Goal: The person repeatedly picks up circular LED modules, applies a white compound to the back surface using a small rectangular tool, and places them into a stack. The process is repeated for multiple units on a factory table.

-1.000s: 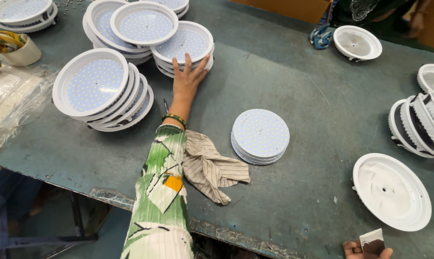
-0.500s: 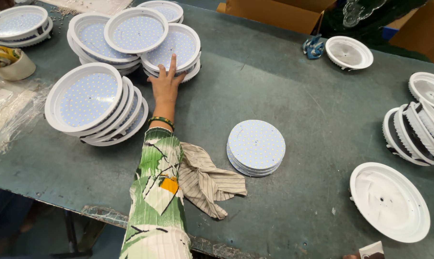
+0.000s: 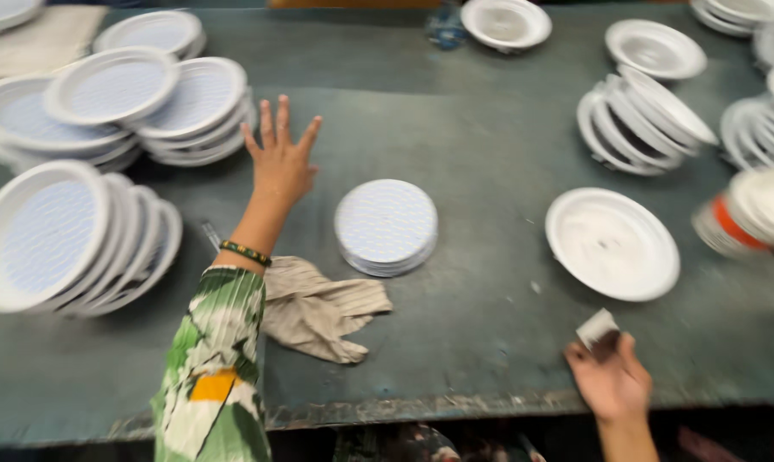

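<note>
Stacked lamps (image 3: 190,107) near left hand (image 3: 280,162), fingers spread; right hand (image 3: 611,376) pinching a white block (image 3: 596,328) above bench (image 3: 490,128)

Left hand (image 3: 280,162) spread open above green table (image 3: 490,137) mid-frame, beside disc stack (image 3: 386,226); right hand (image 3: 611,376) lower right, pinching small white piece (image 3: 596,327)

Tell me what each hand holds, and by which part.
Left hand: nothing, fingers spread above the table. Right hand: a small white piece, pinched at its lower end.
</note>
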